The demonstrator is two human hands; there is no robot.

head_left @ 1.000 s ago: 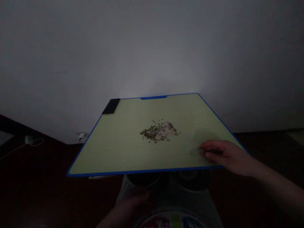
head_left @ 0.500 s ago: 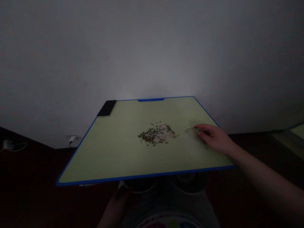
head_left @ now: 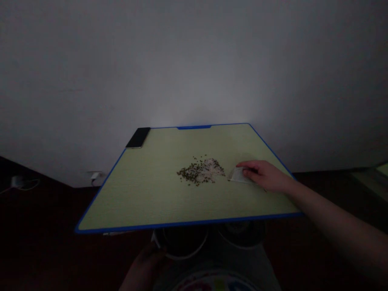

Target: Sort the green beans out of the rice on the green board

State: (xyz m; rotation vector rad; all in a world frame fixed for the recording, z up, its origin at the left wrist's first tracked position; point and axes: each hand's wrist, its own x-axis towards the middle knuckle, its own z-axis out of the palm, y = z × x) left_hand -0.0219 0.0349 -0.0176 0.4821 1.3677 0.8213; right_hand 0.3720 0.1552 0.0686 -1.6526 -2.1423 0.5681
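Note:
On the pale board [head_left: 145, 194] lies a mixed heap [head_left: 200, 171] of small dark-green beans and white, rice-like grains. Just right of the heap, my right hand [head_left: 263, 173] pinches a thin pale sheet [head_left: 239, 174], its lower edge at the board; whether it is paper or plastic I cannot tell. Below the board's front edge, my left hand [head_left: 147, 260] grips the rim of a bowl [head_left: 184, 257] with a white edge and a dark inside. Its fingers are dim, and the bowl is partly hidden under the board.
A second round bowl [head_left: 242, 245] sits to the right of the first, partly under the board. At the board's far left corner lies a black phone [head_left: 138, 138]. A white wall [head_left: 194, 60] rises behind, with a plugged-in charger [head_left: 95, 176] at lower left.
My right hand has moved left with the sheet, which now comes down close beside the heap. The left-hand bowl shows more below the board's edge, my left hand at its rim.

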